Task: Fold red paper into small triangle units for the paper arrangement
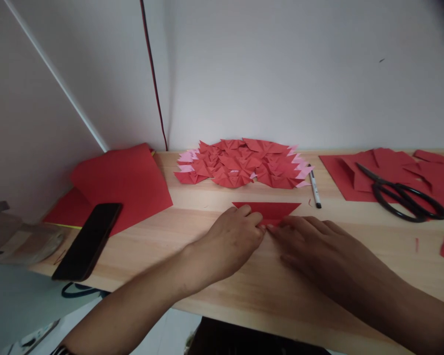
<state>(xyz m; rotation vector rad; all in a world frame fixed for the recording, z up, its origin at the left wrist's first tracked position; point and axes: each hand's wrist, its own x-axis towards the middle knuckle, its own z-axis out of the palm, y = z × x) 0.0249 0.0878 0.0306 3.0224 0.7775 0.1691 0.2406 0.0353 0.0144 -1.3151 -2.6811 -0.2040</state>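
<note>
A folded red paper piece (pixel 270 211) with slanted ends lies flat on the wooden table in front of me. My left hand (pixel 240 234) has its fingers curled and pressed onto the paper's left part, along the near edge. On the right side, my right hand (pixel 307 241) rests with its fingers stretched out, the index fingertip at the near edge beside the left hand. Its thumb lies apart, lower on the table. Both hands cover portions of the lower fold. Behind them sits a pile of folded red and pink paper pieces (pixel 240 162) against the wall.
Black-handled scissors (pixel 399 192) lie on red paper sheets (pixel 340 172) at the right. A marker pen (pixel 314 187) is beside the pile. To the left, a black phone (pixel 89 241) overlaps large red sheets (pixel 126 182). A dark cable (pixel 153 74) runs down the wall.
</note>
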